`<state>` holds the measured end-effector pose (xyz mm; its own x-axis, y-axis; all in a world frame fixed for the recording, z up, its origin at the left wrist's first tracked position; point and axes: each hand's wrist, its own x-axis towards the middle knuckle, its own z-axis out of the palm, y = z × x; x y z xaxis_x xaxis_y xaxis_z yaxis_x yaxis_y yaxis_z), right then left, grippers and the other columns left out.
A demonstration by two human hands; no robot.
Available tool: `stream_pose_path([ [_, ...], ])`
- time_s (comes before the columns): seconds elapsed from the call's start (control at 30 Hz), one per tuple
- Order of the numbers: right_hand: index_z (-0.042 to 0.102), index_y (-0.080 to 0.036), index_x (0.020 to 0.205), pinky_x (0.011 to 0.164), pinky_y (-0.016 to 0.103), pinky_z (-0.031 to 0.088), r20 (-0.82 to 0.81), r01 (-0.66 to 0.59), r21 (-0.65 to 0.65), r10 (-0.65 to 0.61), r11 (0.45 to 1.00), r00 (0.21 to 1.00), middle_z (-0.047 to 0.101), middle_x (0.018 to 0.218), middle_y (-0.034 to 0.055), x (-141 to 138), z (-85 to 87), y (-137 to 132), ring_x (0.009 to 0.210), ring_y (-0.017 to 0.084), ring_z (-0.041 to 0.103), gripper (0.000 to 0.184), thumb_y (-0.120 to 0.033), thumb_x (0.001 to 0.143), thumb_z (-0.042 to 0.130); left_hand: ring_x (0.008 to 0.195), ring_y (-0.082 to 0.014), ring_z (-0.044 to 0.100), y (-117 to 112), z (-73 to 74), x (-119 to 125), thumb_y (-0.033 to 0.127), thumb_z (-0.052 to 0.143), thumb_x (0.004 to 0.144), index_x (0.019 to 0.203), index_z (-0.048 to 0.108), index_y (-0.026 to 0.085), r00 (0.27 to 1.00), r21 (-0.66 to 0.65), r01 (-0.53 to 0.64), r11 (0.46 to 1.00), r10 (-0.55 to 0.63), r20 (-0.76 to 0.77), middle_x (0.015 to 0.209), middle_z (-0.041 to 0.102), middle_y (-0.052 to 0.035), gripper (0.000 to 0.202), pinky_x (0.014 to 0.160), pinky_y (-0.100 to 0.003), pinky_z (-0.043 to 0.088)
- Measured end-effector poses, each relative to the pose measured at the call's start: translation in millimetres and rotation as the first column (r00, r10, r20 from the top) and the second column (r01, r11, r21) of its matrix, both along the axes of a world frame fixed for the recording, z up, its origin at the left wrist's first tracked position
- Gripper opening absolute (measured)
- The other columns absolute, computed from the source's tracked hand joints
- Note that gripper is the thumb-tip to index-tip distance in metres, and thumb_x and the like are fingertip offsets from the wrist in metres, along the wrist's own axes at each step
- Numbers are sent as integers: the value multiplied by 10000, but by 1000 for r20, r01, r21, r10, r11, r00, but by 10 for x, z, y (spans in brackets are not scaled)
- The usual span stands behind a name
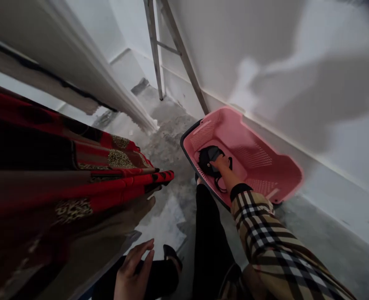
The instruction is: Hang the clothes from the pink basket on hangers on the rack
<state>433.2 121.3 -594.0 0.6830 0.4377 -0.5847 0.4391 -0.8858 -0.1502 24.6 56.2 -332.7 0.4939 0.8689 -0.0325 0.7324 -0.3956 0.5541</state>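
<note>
My right hand (pixel 222 161) reaches down into a pink laundry basket (pixel 265 166) with a dark outer rim. Its fingers close on a black bag (pixel 206 160) with thin straps and a small shiny stud, lying at the basket's left end. The hand hides part of the bag, so its full shape does not show. Low in the view, my left hand (pixel 136 266) is raised over my leg with loosely bent fingers and nothing in it.
Red and black patterned fabric (pixel 124 181) hangs in folds along the left. A metal ladder (pixel 184 58) leans by the white wall (pixel 249 37) behind the basket. The floor (pixel 171 137) is rough grey concrete, with my shoe (pixel 171 255) on it.
</note>
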Motion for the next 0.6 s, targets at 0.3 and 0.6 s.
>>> stream_pose_path([
  [0.3, 261, -12, 1461, 980, 453, 393, 167, 47, -14, -44, 999, 985, 383, 1381, 312, -126, -536, 36, 1271, 363, 388, 850, -408, 810, 636, 826, -197, 743, 144, -97, 142, 349, 618, 855, 965, 716, 262, 998, -36, 2, 999, -4, -59, 924, 768, -10, 171, 741, -263, 622],
  [0.6, 385, 15, 1371, 935, 409, 431, 190, 21, -47, -12, 999, 982, 401, 1345, 322, -182, -482, 87, 1240, 351, 409, 704, -378, 834, 615, 854, -183, 739, 118, -106, 5, 317, 613, 863, 1006, 705, 263, 991, -55, -7, 998, -1, -133, 971, 760, -5, 178, 763, -249, 614],
])
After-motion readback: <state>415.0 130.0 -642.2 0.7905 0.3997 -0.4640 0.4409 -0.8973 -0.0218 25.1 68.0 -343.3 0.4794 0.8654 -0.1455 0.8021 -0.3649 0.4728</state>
